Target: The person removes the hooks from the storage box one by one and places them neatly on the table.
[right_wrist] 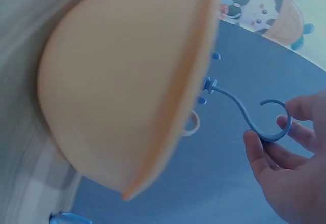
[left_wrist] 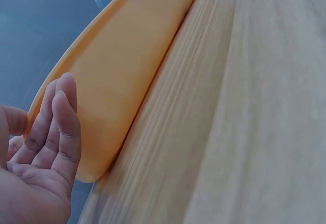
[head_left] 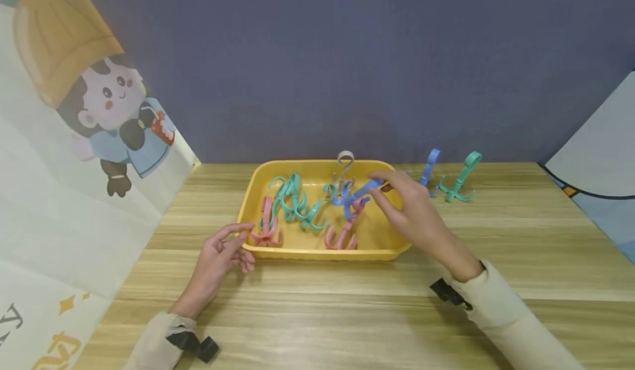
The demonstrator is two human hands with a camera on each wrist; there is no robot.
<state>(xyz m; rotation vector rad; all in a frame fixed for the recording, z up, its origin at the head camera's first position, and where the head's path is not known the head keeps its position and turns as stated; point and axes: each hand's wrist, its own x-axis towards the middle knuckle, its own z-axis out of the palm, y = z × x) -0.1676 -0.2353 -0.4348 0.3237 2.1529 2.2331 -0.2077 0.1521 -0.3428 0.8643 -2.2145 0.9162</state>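
My right hand (head_left: 412,207) pinches a blue multi-prong hook (head_left: 364,191) by its curved top, holding it tilted over the right part of a yellow tray (head_left: 317,254). The right wrist view shows the blue hook (right_wrist: 239,107) with fingers and thumb around its curl. At the tray's front left corner, my left hand (head_left: 220,257) holds the rim between thumb and fingers. Inside the tray lie tangled green hooks (head_left: 295,202), a pink hook (head_left: 267,224) at left, another pink hook (head_left: 343,235) and a pale grey hook (head_left: 345,160); the blue prongs partly cover these last two.
On the wooden table (head_left: 317,309), right of the tray, stand another blue hook (head_left: 429,169), partly hidden by my right hand, and a green hook (head_left: 461,177). A dark blue wall panel (head_left: 347,66) rises behind; a cartoon-printed sheet (head_left: 49,204) borders the left.
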